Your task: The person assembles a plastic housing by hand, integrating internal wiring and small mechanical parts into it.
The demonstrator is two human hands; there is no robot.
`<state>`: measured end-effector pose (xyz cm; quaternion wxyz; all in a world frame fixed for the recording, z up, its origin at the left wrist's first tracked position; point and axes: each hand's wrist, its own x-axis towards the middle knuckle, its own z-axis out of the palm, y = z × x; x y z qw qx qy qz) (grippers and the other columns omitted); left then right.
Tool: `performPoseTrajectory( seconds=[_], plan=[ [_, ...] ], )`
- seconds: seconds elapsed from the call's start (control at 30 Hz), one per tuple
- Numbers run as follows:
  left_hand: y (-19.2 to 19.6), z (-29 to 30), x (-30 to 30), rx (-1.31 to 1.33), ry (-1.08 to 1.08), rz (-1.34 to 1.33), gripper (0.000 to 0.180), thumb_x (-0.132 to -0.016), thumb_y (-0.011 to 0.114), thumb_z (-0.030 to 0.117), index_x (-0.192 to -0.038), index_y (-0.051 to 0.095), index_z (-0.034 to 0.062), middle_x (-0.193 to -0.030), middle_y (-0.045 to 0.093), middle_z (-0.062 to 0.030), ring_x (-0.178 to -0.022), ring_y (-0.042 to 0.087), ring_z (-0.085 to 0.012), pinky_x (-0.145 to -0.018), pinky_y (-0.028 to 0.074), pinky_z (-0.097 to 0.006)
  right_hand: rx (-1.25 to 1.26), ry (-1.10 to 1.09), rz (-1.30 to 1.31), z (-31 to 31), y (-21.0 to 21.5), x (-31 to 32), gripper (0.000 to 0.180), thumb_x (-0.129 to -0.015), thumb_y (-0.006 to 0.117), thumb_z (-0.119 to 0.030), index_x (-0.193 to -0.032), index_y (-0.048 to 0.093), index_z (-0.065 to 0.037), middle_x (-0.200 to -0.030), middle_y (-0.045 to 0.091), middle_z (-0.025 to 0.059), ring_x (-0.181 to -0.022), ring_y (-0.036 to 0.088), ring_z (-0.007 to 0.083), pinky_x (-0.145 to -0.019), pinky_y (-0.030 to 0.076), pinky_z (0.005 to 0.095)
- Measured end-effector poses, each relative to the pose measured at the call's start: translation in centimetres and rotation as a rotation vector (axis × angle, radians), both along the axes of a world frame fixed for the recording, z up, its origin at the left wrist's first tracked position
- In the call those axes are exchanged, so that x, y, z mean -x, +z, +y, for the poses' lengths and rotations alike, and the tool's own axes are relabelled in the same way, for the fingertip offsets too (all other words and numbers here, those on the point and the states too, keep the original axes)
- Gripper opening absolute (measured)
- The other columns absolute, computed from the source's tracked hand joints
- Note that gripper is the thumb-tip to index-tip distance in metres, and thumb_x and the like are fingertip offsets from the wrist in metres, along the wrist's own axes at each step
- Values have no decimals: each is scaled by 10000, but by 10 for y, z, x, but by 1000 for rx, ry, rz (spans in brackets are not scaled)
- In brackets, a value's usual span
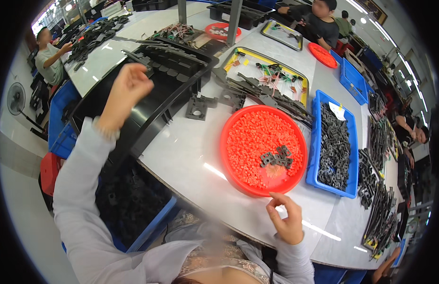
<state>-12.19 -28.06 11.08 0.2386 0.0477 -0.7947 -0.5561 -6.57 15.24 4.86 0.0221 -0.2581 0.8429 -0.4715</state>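
Observation:
My left hand (128,92) is raised over a long black bin (148,111), its fingers curled in. Dark flat parts (169,59) lie in the bin beyond the fingertips; whether the hand holds one is hidden. My right hand (289,220) is at the near rim of a round red tray (229,174). Its thumb and index finger are bent close together, and anything between them is too small to make out. The tray holds many small red ring-like pieces (255,137), with several black plastic parts (277,158) lying on top.
Right of the tray stands a blue crate (313,163) full of small black parts. Behind are black brackets (199,108) and a yellow-edged tray (304,90) with wired pieces. Bundles of black strips (380,215) lie far right. A blue bin (155,220) of dark parts sits below the table edge. Co-workers (318,23) sit farther off.

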Motion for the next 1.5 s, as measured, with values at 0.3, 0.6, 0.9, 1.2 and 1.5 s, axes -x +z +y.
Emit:
performPoseTrajectory(
  seconds=[0.3, 0.6, 0.9, 1.2, 1.5],
  plan=[
    [-43, 122, -114, 333, -449, -81, 258, -769, 688, 97, -985, 586, -2, -906, 623, -117, -825, 615, -212, -736, 475, -295, -281, 47, 319, -51, 44, 155, 271, -797, 623, -195, -1008, 630, -25, -859, 652, 164, -772, 627, 323, -693, 486, 394],
    [-138, 57, -204, 208, 286, -221, 118, -806, 673, 92, -788, 618, -11, -658, 614, -56, -544, 538, -94, -517, 431, -242, -579, -150, 455, -147, -26, 322, 486, -745, 656, -377, -1079, 614, -26, -1023, 637, 215, -955, 609, 362, -828, 475, 429],
    [-96, 76, -186, 319, 12, 76, 129, -687, 705, -1, -775, 611, 5, -715, 613, -112, -610, 598, -226, -570, 477, -286, -529, -341, 621, -132, -2, 365, 353, -920, 401, -292, -951, 630, -26, -893, 632, 246, -875, 593, 435, -776, 450, 502],
    [-98, 119, 12, 895, 265, -196, 479, -747, 691, 256, -1111, 504, 8, -1268, 431, -214, -1089, 478, -367, -878, 425, -483, -80, -481, 675, -58, 88, 377, 364, -921, 446, -310, -961, 620, 7, -710, 659, 135, -700, 648, 267, -685, 476, 372],
    [-112, 114, -9, 762, 141, -228, 315, -773, 678, 238, -955, 542, 20, -1193, 496, -200, -1018, 542, -319, -831, 453, -415, 294, -297, 485, -56, 112, 289, 279, -941, 501, -244, -948, 625, 6, -636, 556, 15, -574, 476, 72, -538, 378, 246]
  ],
)
